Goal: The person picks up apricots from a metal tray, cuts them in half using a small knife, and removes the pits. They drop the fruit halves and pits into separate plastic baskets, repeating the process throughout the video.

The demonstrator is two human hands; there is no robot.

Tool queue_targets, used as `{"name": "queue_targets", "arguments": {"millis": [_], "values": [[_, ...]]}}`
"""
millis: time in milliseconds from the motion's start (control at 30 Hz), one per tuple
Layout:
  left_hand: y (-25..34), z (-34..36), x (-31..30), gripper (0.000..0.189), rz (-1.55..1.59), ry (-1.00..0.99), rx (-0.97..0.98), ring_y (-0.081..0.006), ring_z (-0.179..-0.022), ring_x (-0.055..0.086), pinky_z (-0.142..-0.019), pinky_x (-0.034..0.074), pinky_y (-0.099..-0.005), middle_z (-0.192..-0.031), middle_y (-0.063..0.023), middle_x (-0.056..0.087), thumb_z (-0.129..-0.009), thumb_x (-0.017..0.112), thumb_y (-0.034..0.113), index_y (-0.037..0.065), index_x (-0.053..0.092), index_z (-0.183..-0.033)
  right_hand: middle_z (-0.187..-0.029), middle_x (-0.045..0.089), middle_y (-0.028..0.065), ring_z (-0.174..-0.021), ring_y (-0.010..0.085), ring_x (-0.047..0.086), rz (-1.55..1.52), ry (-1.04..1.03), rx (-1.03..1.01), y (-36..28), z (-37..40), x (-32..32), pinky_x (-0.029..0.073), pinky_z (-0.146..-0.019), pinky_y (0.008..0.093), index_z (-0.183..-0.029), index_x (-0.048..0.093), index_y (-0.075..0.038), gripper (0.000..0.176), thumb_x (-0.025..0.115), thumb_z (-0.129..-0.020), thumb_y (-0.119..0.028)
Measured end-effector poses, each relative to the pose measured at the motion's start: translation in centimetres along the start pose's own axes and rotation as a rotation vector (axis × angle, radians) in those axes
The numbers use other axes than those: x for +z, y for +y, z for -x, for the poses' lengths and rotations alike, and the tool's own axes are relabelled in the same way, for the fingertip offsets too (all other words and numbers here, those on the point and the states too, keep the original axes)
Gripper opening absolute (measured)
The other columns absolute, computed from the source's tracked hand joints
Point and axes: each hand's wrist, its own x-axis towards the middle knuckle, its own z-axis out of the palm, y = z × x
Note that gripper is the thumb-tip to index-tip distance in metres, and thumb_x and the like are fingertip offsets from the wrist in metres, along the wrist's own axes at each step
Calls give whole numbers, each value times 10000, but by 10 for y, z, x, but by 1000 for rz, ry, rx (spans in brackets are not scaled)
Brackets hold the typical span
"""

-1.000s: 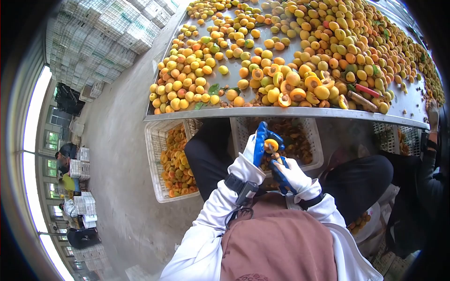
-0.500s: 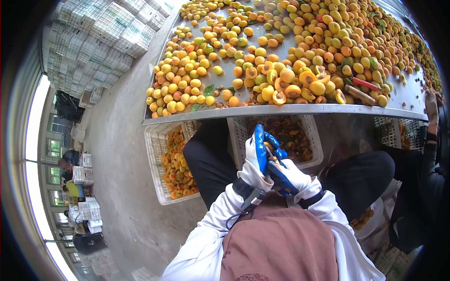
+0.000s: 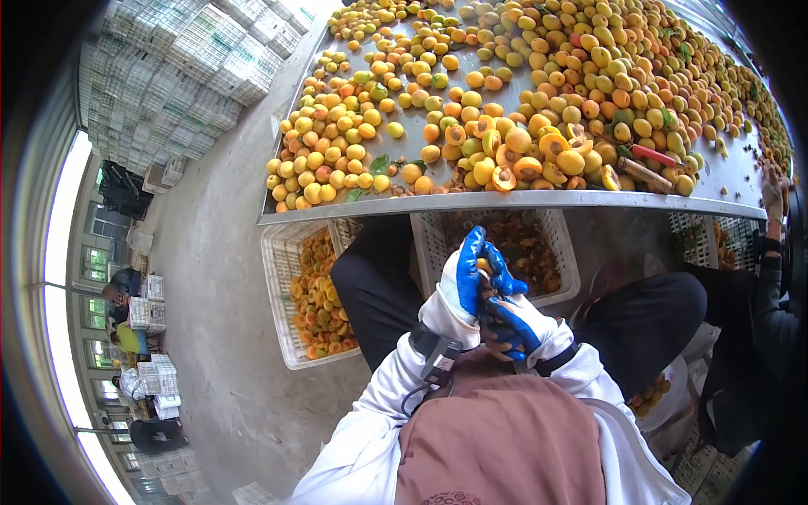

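Note:
Over my lap, both hands are together in white gloves with blue-coated palms and fingers. My left hand (image 3: 471, 273) is closed around an apricot (image 3: 484, 265), whose orange flesh shows between the fingers. Right up against it, my right hand (image 3: 515, 324) has its fingers curled; what they grip is hidden. Below and beyond the hands, a white crate (image 3: 566, 257) holds dark, reddish-brown apricot pieces. The metal table (image 3: 505, 200) in front carries many whole apricots (image 3: 324, 160) and a cluster of halved ones (image 3: 528, 167) near its edge.
A red-handled tool (image 3: 654, 154) and a wooden-handled one (image 3: 645, 174) lie among the fruit. Left of my leg stands a white crate (image 3: 278, 311) of apricot halves. At the right edge a co-worker's hand (image 3: 773, 195) reaches to the table. Stacked crates (image 3: 168, 76) fill the back left.
My right hand has turned and dropped slightly, its fingers curling lower beside the left. My left hand still holds the apricot, now more covered by fingers. The view has shifted slightly.

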Motion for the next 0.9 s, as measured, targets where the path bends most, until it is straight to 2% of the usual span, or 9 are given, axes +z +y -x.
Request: {"name": "queue_targets", "arguments": {"millis": [167,267,367,500,633,700,767,833,900], "values": [[-6,-7,-15,458,345,-187,-218,-258,-735,604,-887,549,-485,-664,-79,522,-1030,491,428,76,567,-747,-762,532,-17,-616,96,509,117,-132,-81,1,4,-16,408,-488,269,-1195,550,-129,264,584,-1007,-311],[-10,-9,-14,382,286,69,-9,-312,-849,676,-901,557,-471,-771,-99,574,-1044,495,391,39,610,-952,-761,555,-7,-633,92,528,204,-135,-177,2,4,-24,412,-495,267,-1051,606,-67,254,591,-996,-314],[-1,-16,-19,455,66,256,276,-278,-796,692,-797,576,-407,-798,-111,666,-1056,466,431,39,646,-912,-671,522,-22,-527,75,482,-43,-52,-225,-11,7,-11,379,-466,251,-895,594,-72,231,577,-1012,-270],[8,-12,-25,271,-910,333,776,-138,-798,641,-769,520,-296,-885,-83,692,-1043,560,229,-30,638,-1024,-633,508,-32,-499,58,454,341,478,-288,0,-20,-32,362,-451,248,-876,591,-72,233,616,-1000,-268],[46,14,-46,180,-1113,526,941,-203,-916,676,-874,538,-324,-1004,-136,692,-975,541,-16,-54,613,-1135,-627,515,-29,-499,55,452,345,653,-328,-7,-16,-24,358,-451,246,-882,595,-65,209,638,-988,-240],[87,46,-58,206,-1856,729,1167,-348,-935,647,-924,499,-459,-976,-170,676,-909,648,72,-2,647,-1101,-631,517,-27,-503,58,457,389,667,-357,-4,-18,-30,364,-453,248,-889,598,-59,208,641,-984,-239],[109,70,-86,302,-2367,995,755,-353,-1128,574,-1048,362,-558,-1095,-166,655,-877,690,278,113,672,-1129,-634,519,-26,-506,61,461,426,680,-389,-3,-20,-30,370,-455,251,-896,601,-54,208,644,-981,-239],[112,75,-93,380,-2537,1219,722,-366,-1275,469,-1087,294,-591,-1254,-170,586,-864,700,336,132,650,-1181,-643,525,-23,-527,63,482,547,634,-421,-4,-19,-17,390,-469,253,-907,607,-39,215,658,-970,-238],[112,58,-88,508,-2366,962,849,-390,-1265,467,-1062,309,-605,-1291,-172,560,-845,717,420,141,613,-1257,-659,549,-12,-560,70,496,517,604,-373,-5,-19,-9,406,-500,262,-927,617,-24,224,665,-963,-240]]}}
